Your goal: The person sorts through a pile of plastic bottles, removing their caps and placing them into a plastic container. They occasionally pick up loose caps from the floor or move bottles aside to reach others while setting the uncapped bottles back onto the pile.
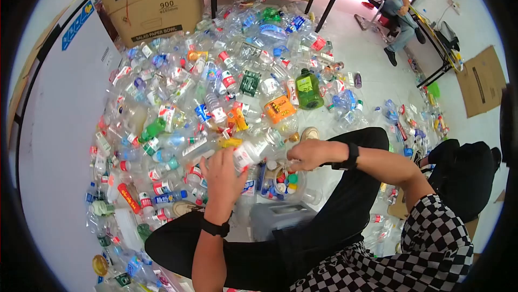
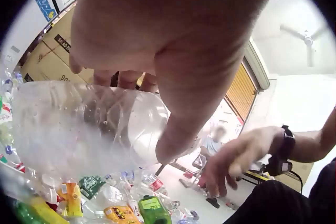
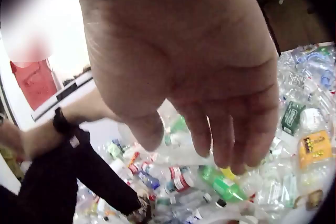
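My left hand (image 1: 222,176) grips a clear plastic bottle (image 2: 89,124), its thumb on the near side and its fingers behind. In the head view the bottle points up and to the right. My right hand (image 1: 310,155) is close to the bottle's far end, its fingers (image 3: 223,140) loosely bent with nothing between them. Below that hand stands a clear round tub (image 1: 303,188) holding several coloured bottle caps (image 1: 291,180). Clear and coloured empty bottles lie in a wide heap in front, among them a green bottle (image 1: 308,90) and one with an orange label (image 1: 280,110).
A grey plastic box (image 1: 283,221) sits between my legs. Cardboard boxes (image 1: 154,6) stand behind the heap, with a white cabinet (image 1: 59,103) at left. A seated person (image 1: 398,1) is at the far right; another in a black cap (image 1: 464,179) is nearer.
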`<state>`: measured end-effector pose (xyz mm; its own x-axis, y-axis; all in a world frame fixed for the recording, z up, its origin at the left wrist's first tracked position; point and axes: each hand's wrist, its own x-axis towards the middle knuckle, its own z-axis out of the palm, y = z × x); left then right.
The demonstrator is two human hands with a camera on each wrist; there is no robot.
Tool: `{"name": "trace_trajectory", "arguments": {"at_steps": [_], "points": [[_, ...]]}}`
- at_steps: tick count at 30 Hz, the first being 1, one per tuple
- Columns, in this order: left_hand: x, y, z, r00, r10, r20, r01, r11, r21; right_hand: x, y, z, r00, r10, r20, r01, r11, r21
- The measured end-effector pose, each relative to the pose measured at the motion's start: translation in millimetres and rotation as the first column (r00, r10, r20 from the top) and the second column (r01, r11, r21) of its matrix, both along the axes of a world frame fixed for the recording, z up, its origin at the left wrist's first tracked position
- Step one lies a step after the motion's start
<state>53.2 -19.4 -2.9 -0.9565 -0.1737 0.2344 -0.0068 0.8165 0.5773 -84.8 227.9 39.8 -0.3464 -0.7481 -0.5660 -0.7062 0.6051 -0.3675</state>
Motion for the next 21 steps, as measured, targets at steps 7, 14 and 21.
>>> {"name": "trace_trajectory", "arguments": {"at_steps": [7,14,21], "points": [[6,-22,-18,0.988,0.152,0.029,-0.152,0.988,0.017,22,13,-154,0.973,0.184,0.136,-0.217,0.931,0.293],[3,-22,-21,0.986,0.157,0.057,-0.157,0.988,-0.002,33,36,-316,0.986,0.004,0.165,-0.074,0.903,0.423],[0,-27,-24,0.972,0.179,0.152,-0.181,0.983,0.001,38,13,-312,0.936,-0.249,0.248,0.126,0.897,0.424]]}}
